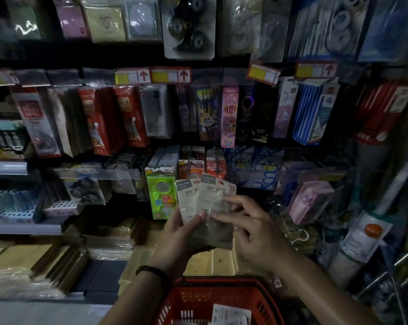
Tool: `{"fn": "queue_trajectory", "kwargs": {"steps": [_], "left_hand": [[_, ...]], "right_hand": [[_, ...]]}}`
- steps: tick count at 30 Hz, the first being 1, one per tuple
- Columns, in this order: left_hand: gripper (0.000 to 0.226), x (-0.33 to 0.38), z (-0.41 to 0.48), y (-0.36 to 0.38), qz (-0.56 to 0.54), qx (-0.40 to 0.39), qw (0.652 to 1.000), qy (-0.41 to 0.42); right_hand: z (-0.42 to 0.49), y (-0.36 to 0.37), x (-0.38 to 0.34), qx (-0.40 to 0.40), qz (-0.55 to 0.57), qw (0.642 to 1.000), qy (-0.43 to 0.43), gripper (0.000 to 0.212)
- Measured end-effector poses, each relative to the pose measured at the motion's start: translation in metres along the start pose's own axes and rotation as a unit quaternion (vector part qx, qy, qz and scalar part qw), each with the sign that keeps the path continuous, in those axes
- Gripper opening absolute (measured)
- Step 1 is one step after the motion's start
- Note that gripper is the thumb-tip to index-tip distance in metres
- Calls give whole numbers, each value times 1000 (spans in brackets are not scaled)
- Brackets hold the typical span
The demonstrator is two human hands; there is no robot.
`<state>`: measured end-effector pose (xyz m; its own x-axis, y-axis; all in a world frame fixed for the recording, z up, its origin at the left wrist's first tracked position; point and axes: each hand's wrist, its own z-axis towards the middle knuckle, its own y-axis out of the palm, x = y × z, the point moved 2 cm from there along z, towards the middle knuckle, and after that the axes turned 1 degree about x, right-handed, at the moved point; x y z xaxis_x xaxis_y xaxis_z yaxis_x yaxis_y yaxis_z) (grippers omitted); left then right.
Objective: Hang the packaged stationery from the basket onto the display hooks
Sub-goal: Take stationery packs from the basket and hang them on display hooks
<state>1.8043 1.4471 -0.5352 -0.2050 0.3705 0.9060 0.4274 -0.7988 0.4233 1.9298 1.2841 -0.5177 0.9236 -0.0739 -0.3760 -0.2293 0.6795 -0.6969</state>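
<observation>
Left hand: grips a fanned stack of packets, thumb pressed on the front one.
Right hand: fingers loosely curled, tips touching the packets' right edge (pinching or only resting, unclear).
Basket: red, near, below both hands.
Display hooks: just beyond the packets.

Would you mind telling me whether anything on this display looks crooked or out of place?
One price tag on the upper rail, right of centre, hangs tilted while its neighbours sit level. Otherwise nothing stands out; the left hand and right hand hold packets above the red basket.
</observation>
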Motion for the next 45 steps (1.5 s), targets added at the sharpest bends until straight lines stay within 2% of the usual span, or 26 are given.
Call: {"fn": "queue_trajectory", "kwargs": {"steps": [3, 6, 9, 12, 15, 20, 24, 27, 33, 36, 39, 42, 45], "left_hand": [[47, 8, 4, 5, -26, 18, 999, 9], [49, 19, 6, 15, -24, 18, 998, 60], [51, 37, 8, 31, 9, -11, 992, 128], [45, 55, 14, 45, 13, -46, 988, 146], [36, 75, 23, 52, -3, -64, 990, 128], [38, 122, 41, 70, -24, -86, 986, 139], [51, 169, 58, 91, -7, -125, 981, 146], [55, 202, 74, 104, 14, -115, 977, 178], [44, 254, 111, 111, 82, -84, 973, 199], [38, 273, 129, 100, 67, -50, 985, 152], [37, 288, 143, 90, 57, -19, 985, 159], [31, 295, 150, 89, 42, -20, 983, 178], [41, 297, 151, 90, 43, -45, 979, 192]], "right_hand": [[6, -4, -12, 66, -3, 995, 75, 49], [16, -9, -25, 100, -49, 985, 133, 76], [33, -20, -35, 102, -14, 981, 165, 95], [53, -38, -40, 129, -9, 979, 155, 97], [69, -56, -46, 134, -18, 980, 143, 98], [105, -97, -56, 124, -19, 988, 96, 105], [139, -138, -67, 164, -61, 982, 72, 103], [164, -171, -70, 197, -102, 974, 53, 100], [224, -218, -43, 230, -155, 957, 83, 95], [256, -221, -23, 220, -182, 953, 102, 95], [286, -216, -7, 211, -206, 948, 120, 95], [310, -209, 4, 224, -217, 944, 108, 94], [326, -202, 9, 247, -233, 936, 88, 93]]}}
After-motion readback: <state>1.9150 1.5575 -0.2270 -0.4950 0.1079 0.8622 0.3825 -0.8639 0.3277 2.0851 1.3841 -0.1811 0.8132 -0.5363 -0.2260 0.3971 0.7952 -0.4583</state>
